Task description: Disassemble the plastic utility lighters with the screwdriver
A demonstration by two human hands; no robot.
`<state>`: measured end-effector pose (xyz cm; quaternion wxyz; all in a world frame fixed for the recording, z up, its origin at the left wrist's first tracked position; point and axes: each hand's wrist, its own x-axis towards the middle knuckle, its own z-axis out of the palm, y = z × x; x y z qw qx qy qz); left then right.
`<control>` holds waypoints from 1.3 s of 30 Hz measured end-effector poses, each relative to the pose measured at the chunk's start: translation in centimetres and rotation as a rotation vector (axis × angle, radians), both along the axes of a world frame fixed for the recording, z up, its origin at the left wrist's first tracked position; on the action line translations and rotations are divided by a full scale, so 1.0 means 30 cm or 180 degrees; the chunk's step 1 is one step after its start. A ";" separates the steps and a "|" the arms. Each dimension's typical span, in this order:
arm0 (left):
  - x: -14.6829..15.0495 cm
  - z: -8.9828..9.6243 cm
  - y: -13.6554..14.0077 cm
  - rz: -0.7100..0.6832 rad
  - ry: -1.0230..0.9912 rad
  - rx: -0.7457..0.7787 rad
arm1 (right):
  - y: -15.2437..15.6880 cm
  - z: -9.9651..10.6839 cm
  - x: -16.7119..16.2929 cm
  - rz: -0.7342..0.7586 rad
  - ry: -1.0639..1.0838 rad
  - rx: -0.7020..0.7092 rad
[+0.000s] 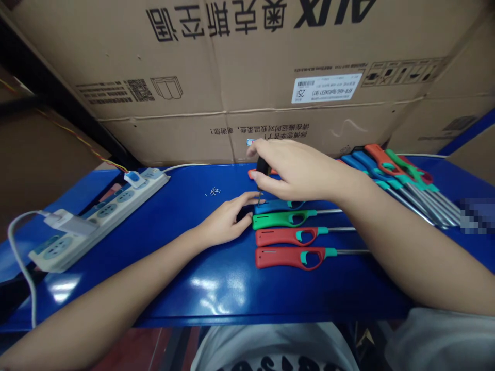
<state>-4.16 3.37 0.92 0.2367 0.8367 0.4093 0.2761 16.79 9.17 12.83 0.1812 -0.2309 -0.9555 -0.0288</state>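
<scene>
My right hand (294, 167) is closed round the black handle of a screwdriver (263, 166), held upright. Its thin shaft points down at the handle end of a blue long-necked lighter (276, 207). My left hand (228, 219) has thumb and forefinger about that same end, close to the screwdriver's tip. Below the blue lighter lie a green lighter (270, 220) and two red lighters (276, 237), side by side with metal necks to the right. Above, an orange lighter (252, 174) is mostly hidden by my right hand. Small screw-like pieces (214, 192) lie loose left of them.
A heap of several more lighters (402, 178) lies on the blue tabletop (185, 288) at the right, beyond my right forearm. On the left is a white power strip (116, 208) with plugs and cables. A large cardboard box (174, 123) walls off the back.
</scene>
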 end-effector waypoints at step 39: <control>-0.033 0.004 0.021 0.0468 0.0014 0.0475 | -0.013 -0.022 -0.025 -0.0122 -0.0029 0.0254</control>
